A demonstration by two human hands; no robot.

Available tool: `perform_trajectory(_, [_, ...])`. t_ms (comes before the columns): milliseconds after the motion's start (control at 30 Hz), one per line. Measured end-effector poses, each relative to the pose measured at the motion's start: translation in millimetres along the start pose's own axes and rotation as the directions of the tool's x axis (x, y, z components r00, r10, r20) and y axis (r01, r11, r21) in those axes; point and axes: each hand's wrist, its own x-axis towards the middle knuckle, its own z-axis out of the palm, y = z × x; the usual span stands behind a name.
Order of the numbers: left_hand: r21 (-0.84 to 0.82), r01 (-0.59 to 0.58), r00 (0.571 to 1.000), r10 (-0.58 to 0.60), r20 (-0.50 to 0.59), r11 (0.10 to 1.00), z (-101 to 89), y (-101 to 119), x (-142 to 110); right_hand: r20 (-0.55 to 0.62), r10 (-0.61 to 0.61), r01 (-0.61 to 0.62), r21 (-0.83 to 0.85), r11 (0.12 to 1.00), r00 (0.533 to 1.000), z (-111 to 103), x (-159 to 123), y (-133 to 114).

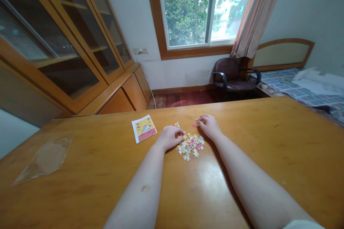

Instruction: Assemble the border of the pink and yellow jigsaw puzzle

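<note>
A loose pile of small jigsaw puzzle pieces (190,146) lies on the wooden table (255,132), some pale side up, others pink or yellow. My left hand (168,138) rests at the pile's left edge. Its fingers are curled, with thumb and fingertips around a puzzle piece, though the contact is small and partly hidden. Beyond the pile, my right hand (210,126) pinches at a pink puzzle piece (195,124) with its fingertips. A yellowish puzzle piece (177,124) sits apart, just past my left fingers. Left of that hand is a printed picture card (144,128) in yellow and pink.
A clear plastic bag (45,155) lies flat on the table's left side. Beyond the far edge stand a glass-door cabinet (88,35), a dark office chair (231,73) and a bed (303,82). A white cord (146,78) hangs from a wall socket.
</note>
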Motion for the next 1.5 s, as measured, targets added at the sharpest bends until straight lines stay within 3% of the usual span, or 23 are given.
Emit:
perform_trajectory(167, [-0.009, -0.028, 0.998, 0.028, -0.057, 1.0, 0.9, -4, 0, -0.008, -0.016, 0.016, 0.006, 1.0, 1.0, -2, -1, -4])
perform_trajectory(267, [0.024, 0.001, 0.996, 0.001, -0.09, 1.0, 2.3, -7, 1, 0.028, -0.12, 0.119, 0.041, 0.992, 0.992, -3, -3, -10])
perform_trajectory(400, [0.059, 0.036, 0.996, -0.031, -0.086, 0.998, 3.3, -6, 1, 0.176, -0.311, 0.299, 0.088, 0.95, 0.934, -5, -8, -22])
perform_trajectory(500, [0.069, 0.015, 0.996, -0.009, -0.084, 0.997, 3.3, -4, 0, 0.267, -0.376, 0.367, 0.085, 0.926, 0.887, -7, -13, -32])
perform_trajectory(733, [0.116, 0.096, 0.989, -0.082, -0.12, 0.989, 0.9, -7, 0, 0.415, -0.331, 0.346, 0.042, 0.937, 0.847, -10, -22, -44])
perform_trajectory(1100, [0.07, 0.027, 0.994, -0.02, -0.109, 0.997, 6.4, -8, 1, 0.479, -0.287, 0.357, -0.06, 0.932, 0.83, -10, -23, -47])
perform_trajectory(1267, [0.015, -0.084, 0.995, 0.085, -0.059, 0.996, 4.7, -4, 0, 0.512, -0.242, 0.33, -0.086, 0.94, 0.824, -12, -22, -46])
perform_trajectory(1367, [0.001, -0.136, 0.991, 0.136, -0.019, 0.991, 5.5, -4, 0, 0.493, -0.201, 0.293, -0.117, 0.949, 0.847, -12, -20, -46])
perform_trajectory(1500, [0.018, -0.107, 0.993, 0.108, -0.047, 0.994, 8.9, -7, 1, 0.393, -0.153, 0.232, -0.161, 0.959, 0.907, -12, -17, -41])
